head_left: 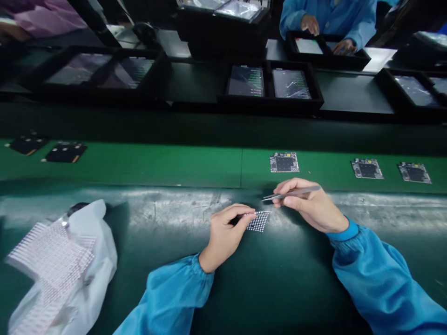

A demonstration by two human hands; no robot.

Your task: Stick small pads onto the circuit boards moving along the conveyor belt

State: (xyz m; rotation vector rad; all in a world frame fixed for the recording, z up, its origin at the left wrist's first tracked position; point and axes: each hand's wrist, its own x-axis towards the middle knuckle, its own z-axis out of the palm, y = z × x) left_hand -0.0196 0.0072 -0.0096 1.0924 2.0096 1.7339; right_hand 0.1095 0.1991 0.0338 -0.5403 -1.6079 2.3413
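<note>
I can read no text, label, brand, number or sign here. At the upper centre, a dark rectangular glossy panel (244,83) in a black two-compartment tray (270,105) carries small pale and green marks (257,92), too tiny for me to make out. Right of centre, the yellow patch (288,155) on a grey-and-black circuit board (284,164) is equally illegible to me.

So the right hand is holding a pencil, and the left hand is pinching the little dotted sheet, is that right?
Not quite: the right hand is holding tweezers, as the head view shows. The left hand is indeed pinching the little dotted sheet.
</note>
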